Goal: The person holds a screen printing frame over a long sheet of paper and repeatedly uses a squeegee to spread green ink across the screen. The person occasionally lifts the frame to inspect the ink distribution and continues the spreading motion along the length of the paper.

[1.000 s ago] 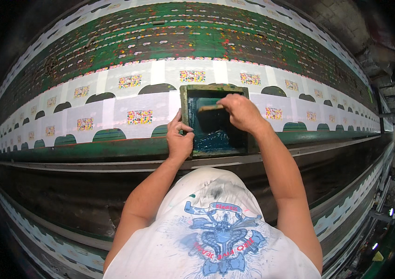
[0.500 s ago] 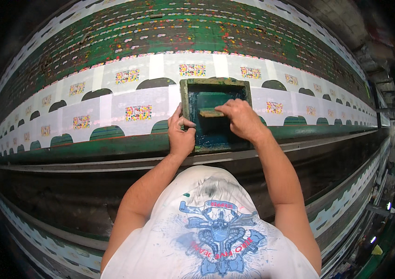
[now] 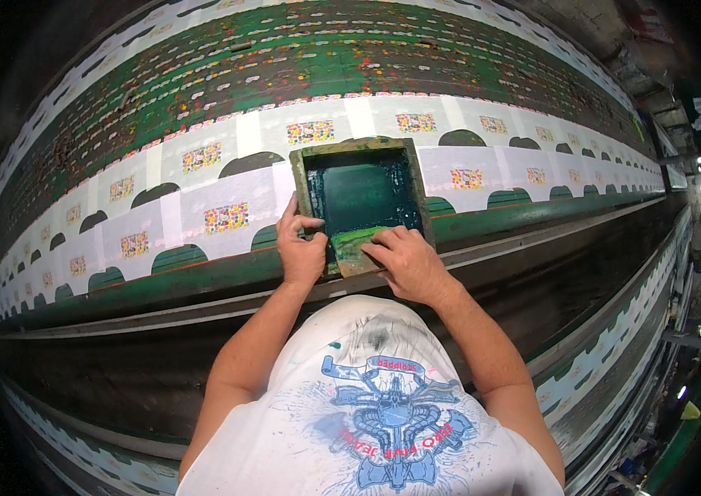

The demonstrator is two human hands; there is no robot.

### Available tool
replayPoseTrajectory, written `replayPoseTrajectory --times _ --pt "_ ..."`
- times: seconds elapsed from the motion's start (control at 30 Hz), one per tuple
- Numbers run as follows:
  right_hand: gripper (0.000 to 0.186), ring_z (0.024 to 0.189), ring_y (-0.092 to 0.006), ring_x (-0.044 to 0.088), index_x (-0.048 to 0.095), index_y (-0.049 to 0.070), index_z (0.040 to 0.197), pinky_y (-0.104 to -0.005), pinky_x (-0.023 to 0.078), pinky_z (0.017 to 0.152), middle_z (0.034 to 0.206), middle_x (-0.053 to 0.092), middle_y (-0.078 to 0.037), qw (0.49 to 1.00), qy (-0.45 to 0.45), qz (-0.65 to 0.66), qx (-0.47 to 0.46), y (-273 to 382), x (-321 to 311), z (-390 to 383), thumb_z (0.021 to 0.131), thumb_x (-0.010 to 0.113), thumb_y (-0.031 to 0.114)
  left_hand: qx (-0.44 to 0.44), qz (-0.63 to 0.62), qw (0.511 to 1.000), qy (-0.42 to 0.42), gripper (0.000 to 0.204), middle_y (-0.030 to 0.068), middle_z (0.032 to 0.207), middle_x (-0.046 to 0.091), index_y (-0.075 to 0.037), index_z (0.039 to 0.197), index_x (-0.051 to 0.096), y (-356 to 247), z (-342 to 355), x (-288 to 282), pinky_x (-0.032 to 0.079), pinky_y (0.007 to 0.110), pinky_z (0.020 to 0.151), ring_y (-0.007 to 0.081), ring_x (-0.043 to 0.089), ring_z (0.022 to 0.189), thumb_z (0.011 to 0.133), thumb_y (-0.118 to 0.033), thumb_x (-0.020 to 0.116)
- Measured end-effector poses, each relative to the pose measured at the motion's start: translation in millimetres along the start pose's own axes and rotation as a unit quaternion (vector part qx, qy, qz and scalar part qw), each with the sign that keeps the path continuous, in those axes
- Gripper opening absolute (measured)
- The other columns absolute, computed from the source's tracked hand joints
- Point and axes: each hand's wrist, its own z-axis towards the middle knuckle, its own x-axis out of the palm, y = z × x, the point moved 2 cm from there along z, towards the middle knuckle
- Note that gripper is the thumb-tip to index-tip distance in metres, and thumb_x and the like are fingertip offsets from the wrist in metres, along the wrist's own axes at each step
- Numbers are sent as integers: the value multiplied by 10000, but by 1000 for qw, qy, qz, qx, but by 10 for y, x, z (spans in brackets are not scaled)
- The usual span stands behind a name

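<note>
A wooden screen-printing frame lies over the white fabric in front of me, slightly turned. Dark green-blue ink coats its mesh and gathers thickly along the inner edges. My left hand is closed on the frame's left side, near the lower corner. In my right hand is a squeegee, a flat greenish board smeared with ink. It rests tilted at the near end of the frame, my fingers pinching its right part. The blade's lower edge is hidden.
White fabric pieces with curved cut-outs and colourful printed rectangles run in rows along the long green table. Farther off, the table surface is spotted with ink. A metal rail follows the near edge. Another table of fabric stands at lower right.
The squeegee has come from the middle of the frame to its near end and lies flatter, exposing the mesh. Frame and hands appear shifted slightly left, as the whole view has tilted.
</note>
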Motion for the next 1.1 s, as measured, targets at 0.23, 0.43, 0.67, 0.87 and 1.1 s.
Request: replayPoseTrajectory --times 0.23,0.43,0.67,0.87,1.1 --pt "406 1391 -401 619 787 75 1274 -514 492 1166 1389 727 -167 974 -192 92 80 -455 25 -416 886 883 144 19 -2 999 -26 193 274 1682 575 -54 880 775 -256 -9 20 422 459 1242 389 572 1472 749 71 706" --pt "361 1304 -230 710 781 55 1349 -400 566 1090 1403 742 -110 848 -285 361 263 -1355 -12 -1106 988 801 64 75 -21 997 -13 196 292 1675 573 -41 884 763 -577 -64 714 373 480 1282 396 541 1514 737 74 702" --pt "350 1382 -339 673 793 27 1315 -462 478 1229 1377 782 -142 879 -292 302 227 -2356 -470 -1811 966 799 55 41 -80 996 -20 204 288 1684 565 -60 895 767 -627 -268 2120 371 471 1281 387 531 1529 749 73 713" --pt "351 1420 -354 641 793 38 1315 -499 441 1263 1402 768 -143 888 -265 319 199 -2860 -687 -2167 964 797 45 -64 -152 986 -8 191 289 1718 522 -20 874 723 -660 -379 2642 363 436 1312 371 464 1635 775 136 676" --pt "345 1363 -401 651 803 64 1251 -516 508 1172 1349 751 -147 953 -242 151 98 -2751 -965 -2027 908 819 22 -92 -153 984 -7 222 294 1746 481 -16 876 713 -745 -404 2646 356 431 1311 370 436 1655 764 171 673"
